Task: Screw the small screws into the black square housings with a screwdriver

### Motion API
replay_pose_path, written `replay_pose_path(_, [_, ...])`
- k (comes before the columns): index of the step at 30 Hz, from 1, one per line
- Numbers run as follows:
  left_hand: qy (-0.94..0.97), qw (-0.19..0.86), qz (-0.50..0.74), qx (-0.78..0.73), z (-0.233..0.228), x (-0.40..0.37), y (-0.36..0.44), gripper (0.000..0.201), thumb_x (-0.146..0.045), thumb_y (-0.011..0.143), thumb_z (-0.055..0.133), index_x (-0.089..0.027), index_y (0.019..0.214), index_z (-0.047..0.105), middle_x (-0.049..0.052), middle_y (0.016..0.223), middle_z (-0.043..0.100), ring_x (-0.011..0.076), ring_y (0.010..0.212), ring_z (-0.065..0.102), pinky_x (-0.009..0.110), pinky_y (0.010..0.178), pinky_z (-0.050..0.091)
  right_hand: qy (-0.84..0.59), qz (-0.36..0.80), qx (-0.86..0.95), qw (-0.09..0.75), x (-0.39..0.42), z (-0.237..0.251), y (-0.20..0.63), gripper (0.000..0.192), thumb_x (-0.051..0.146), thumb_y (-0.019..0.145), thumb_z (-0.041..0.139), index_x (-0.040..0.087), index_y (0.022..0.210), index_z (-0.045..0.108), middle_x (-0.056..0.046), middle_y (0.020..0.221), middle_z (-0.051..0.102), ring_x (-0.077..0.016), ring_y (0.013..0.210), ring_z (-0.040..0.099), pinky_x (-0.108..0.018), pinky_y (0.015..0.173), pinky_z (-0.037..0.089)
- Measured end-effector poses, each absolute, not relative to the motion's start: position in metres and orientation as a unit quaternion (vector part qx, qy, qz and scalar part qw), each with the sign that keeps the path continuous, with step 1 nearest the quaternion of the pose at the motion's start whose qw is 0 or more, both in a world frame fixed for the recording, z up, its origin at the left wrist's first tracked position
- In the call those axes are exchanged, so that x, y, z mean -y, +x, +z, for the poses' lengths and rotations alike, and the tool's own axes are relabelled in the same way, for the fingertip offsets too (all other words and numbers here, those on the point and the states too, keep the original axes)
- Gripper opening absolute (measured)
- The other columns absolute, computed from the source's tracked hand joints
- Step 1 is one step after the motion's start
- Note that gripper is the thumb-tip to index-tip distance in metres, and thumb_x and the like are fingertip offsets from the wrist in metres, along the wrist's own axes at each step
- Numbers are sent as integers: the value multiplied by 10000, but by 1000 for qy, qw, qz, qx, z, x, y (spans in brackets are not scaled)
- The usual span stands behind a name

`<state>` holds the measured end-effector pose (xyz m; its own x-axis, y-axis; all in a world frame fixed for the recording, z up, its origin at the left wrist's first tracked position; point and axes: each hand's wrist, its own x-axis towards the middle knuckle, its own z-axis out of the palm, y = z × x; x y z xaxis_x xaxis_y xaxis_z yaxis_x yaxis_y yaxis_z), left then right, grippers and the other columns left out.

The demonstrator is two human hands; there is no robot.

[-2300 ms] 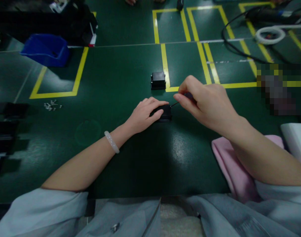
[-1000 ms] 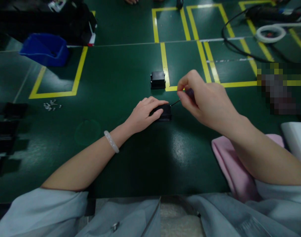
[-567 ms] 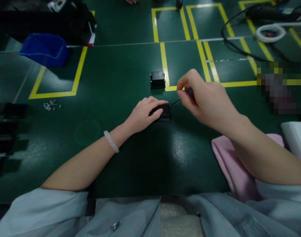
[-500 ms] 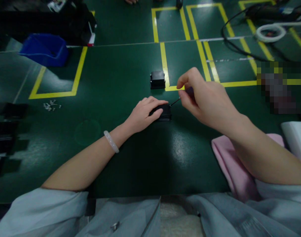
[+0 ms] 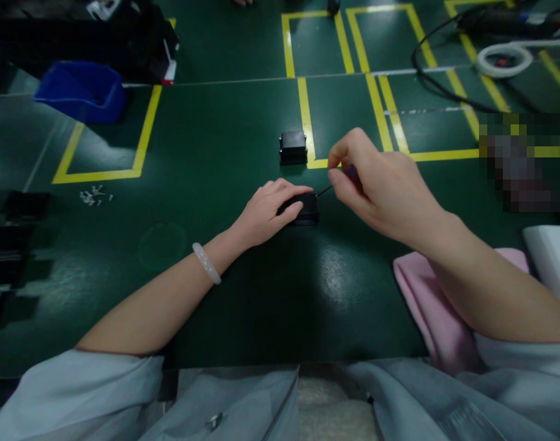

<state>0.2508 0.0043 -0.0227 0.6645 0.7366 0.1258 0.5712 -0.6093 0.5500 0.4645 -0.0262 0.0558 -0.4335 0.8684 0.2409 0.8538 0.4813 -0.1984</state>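
Observation:
My left hand (image 5: 271, 211) is closed over a small black box (image 5: 309, 209) on the green table, its thumb and fingers gripping it and covering its left part. My right hand (image 5: 378, 180) is shut on a screwdriver (image 5: 325, 190); the dark handle is mostly hidden inside the fingers. The thin shaft slants down to the left, and its tip meets the box's right side near a small bright spot. A second black box (image 5: 293, 146) with bright screws at its sides stands just behind the first.
Loose screws (image 5: 94, 196) lie to the left, with a blue bin (image 5: 82, 92) behind them. Several black parts (image 5: 11, 245) line the left edge. A pink cloth (image 5: 418, 282) lies under my right forearm, beside a white object (image 5: 553, 257). A black cable (image 5: 427, 79) curves at the back right.
My right hand's fingers have shifted slightly around the screwdriver, with the thumb now closer to the forefinger. The left hand and both boxes stay in place.

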Motion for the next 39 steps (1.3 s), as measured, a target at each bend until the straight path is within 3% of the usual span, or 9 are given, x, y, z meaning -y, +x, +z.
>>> replay_pose_path(3, [881, 237, 174, -371, -23, -4, 251, 403, -352, 984, 374, -203, 1317, 543, 64, 1108, 583, 201, 1012, 515, 337, 895, 386, -514, 13, 846, 144, 26, 56, 464, 349, 398, 964, 290, 160, 1072, 521, -58, 820, 666, -193, 660, 624, -296, 547, 355])
replay_pose_path(9, [881, 238, 167, -372, -23, -5, 250, 408, -366, 985, 363, -218, 1325, 533, 61, 1117, 583, 205, 1026, 513, 343, 905, 387, -514, 27, 841, 166, 25, 55, 464, 297, 301, 932, 338, 147, 1151, 467, -75, 925, 685, -227, 782, 663, -316, 618, 414])
replay_pose_path(14, [881, 237, 174, -370, -23, -4, 250, 404, -359, 986, 367, -213, 1323, 535, 60, 1109, 579, 202, 1019, 515, 341, 908, 387, -520, 10, 843, 139, 25, 55, 465, 341, 404, 959, 304, 167, 1080, 517, -59, 849, 678, -185, 670, 628, -288, 561, 370])
replay_pose_path(19, [880, 237, 172, -373, -24, -4, 250, 400, -358, 986, 370, -221, 1323, 535, 57, 1106, 582, 203, 1021, 514, 342, 910, 388, -516, 16, 841, 162, 26, 55, 464, 291, 320, 941, 340, 162, 1152, 462, -72, 938, 686, -186, 718, 638, -296, 597, 402])
replay_pose_path(27, [879, 242, 174, -373, -23, -3, 250, 405, -357, 984, 364, -213, 1321, 534, 61, 1119, 579, 204, 1028, 512, 340, 908, 390, -516, 0, 845, 141, 26, 55, 464, 364, 431, 966, 291, 171, 1063, 527, -48, 802, 659, -168, 631, 604, -280, 547, 352])
replay_pose_path(33, [876, 243, 166, -381, -22, -3, 251, 409, -364, 982, 358, -225, 1325, 531, 63, 1121, 586, 212, 1029, 509, 352, 910, 390, -515, 29, 841, 165, 26, 56, 464, 294, 327, 947, 336, 164, 1157, 462, -75, 919, 687, -192, 737, 639, -296, 598, 397])
replay_pose_path(39, [879, 242, 170, -374, -22, -4, 251, 407, -358, 982, 363, -211, 1320, 535, 63, 1124, 581, 206, 1025, 511, 344, 909, 386, -513, 6, 850, 121, 27, 58, 464, 378, 411, 972, 280, 158, 1080, 539, -54, 812, 662, -181, 654, 614, -289, 566, 354])
